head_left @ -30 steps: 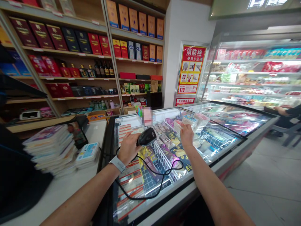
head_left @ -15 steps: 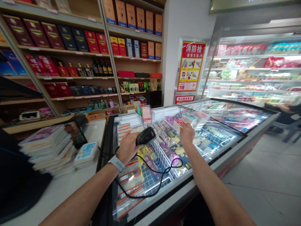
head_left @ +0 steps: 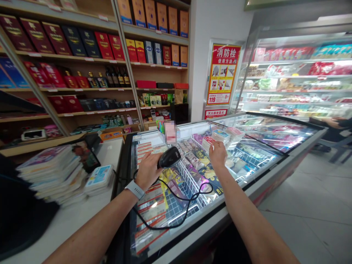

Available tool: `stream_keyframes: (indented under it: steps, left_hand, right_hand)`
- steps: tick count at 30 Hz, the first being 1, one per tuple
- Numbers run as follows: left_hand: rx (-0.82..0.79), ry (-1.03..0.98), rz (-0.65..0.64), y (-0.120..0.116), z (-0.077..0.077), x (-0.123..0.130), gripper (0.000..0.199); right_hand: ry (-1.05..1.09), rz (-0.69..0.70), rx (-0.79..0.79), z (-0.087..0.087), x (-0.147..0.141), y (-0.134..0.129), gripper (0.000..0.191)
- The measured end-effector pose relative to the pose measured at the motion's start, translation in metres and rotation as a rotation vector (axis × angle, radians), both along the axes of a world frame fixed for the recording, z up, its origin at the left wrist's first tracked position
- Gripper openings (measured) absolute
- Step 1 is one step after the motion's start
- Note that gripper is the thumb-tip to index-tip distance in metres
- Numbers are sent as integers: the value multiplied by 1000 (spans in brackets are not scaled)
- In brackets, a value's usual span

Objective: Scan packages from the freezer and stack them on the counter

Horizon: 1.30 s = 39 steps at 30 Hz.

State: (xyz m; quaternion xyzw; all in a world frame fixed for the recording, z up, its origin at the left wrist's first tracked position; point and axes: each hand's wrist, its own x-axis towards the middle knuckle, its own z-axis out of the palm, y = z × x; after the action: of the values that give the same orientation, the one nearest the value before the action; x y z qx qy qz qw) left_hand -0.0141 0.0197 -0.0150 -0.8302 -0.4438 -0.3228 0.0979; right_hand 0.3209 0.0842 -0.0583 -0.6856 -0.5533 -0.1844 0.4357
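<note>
My left hand (head_left: 148,169), with a pale watch on its wrist, is wrapped round a black handheld scanner (head_left: 169,157) above the freezer's glass top. The scanner's black cable (head_left: 184,199) loops over the glass. My right hand (head_left: 218,156) is closed on the near edge of a red-and-white card pack (head_left: 208,142). Beside that pack, blue-and-white packs (head_left: 220,136) and pink-and-white packs (head_left: 234,134) lie in stacks on the glass.
The glass-topped freezer (head_left: 192,227) fills the middle. On the white counter (head_left: 68,227) at left stand a tall stack of packs (head_left: 52,172), a smaller blue pack (head_left: 99,176) and a screen. Shelves of boxes rise behind. A seated person's arm (head_left: 332,123) shows at far right.
The whole view has shifted slightly. Both hands keep their holds, on the scanner and the red-and-white pack, with hardly any movement over the freezer.
</note>
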Motion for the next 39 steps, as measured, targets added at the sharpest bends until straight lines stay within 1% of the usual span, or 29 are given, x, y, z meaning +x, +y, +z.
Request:
stream_keyframes:
  steps: [11,19,23,26,30,35,37,39]
  left_hand:
    - [0,-8,5,0,0,-1,31]
    - [-23,-28,2,-2,2,2,33]
    - [-30,-58,13,-4,3,3,34]
    - [-32,-65,1,-4,2,3,34]
    - [-33,-55,-10,-3,0,4,36]
    - [-42,-51,-5,-1,-2,1,35]
    - [-30,-55,-6,0,-3,1,33]
    - [-18,-77,-8,0,-4,4,26]
  right_hand:
    - [71,76,66,7,-7,-9,33]
    - [20,217,163,9,-18,-8,36]
    - [-2,288,174,17,-31,-13,34]
    - [-3,333,169,30,-47,-20,34]
    - [14,404,192,56,-77,-35,34]
    - [-16,561,231,87,-128,-63,30]
    - [-48,649,237,95,-151,-75,29]
    - [-77,736,224,100,-175,-85,27]
